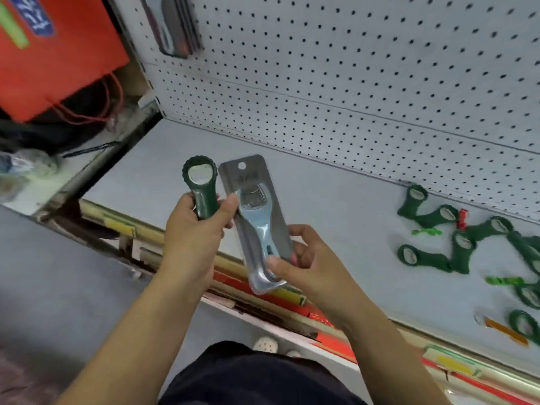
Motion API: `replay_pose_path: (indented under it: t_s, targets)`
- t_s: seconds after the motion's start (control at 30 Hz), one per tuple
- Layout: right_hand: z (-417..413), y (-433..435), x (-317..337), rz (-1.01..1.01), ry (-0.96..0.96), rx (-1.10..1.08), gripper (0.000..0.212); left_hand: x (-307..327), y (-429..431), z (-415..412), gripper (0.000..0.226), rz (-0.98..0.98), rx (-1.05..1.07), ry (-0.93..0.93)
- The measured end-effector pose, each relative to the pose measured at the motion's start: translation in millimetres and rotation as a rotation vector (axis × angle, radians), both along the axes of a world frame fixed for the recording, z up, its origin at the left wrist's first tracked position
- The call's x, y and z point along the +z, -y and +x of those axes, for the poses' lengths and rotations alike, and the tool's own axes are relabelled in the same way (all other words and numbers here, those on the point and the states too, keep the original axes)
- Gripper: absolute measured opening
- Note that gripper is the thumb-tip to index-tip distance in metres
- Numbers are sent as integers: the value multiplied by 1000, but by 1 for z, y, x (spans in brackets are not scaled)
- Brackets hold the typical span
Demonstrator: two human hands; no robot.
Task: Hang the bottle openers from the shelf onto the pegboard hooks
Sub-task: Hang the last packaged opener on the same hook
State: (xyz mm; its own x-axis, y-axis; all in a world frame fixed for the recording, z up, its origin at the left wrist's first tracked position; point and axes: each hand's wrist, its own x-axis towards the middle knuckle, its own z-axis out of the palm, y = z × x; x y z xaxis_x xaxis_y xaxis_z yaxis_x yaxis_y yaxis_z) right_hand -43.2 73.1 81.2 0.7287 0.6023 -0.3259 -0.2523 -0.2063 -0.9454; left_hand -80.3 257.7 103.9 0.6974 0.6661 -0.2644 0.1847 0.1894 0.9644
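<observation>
My left hand [195, 229] grips the handle of a dark green bottle opener [201, 185], its ring end pointing up. The thumb of that hand also touches a packaged silver bottle opener [257, 226] in a clear blister pack with a hang hole at the top. My right hand [309, 258] holds the pack's lower end. Both are held above the front of the grey shelf [321, 206]. Several more green bottle openers [455, 244] lie scattered on the shelf at the right. The white pegboard [350, 68] rises behind the shelf.
Dark packaged items [178, 27] hang on the pegboard at top left. A red bag [58, 54] sits left of the shelf unit. An orange-handled item [505, 331] lies near the shelf's front right. Red and yellow price strips [263, 290] run along the shelf edge.
</observation>
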Motion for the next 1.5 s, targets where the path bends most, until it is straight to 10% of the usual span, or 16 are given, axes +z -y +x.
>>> replay_pose_path:
  t_s: [0.47,0.87,1.5]
  targets:
    - [7,-105,47,5,395,57,15,37,-67,-39,22,-200,143,212]
    - [16,-240,104,243,691,-180,42,86,-214,4,27,-281,78,433]
    - [32,-345,110,70,684,-572,37,92,-325,29,28,-218,-174,385]
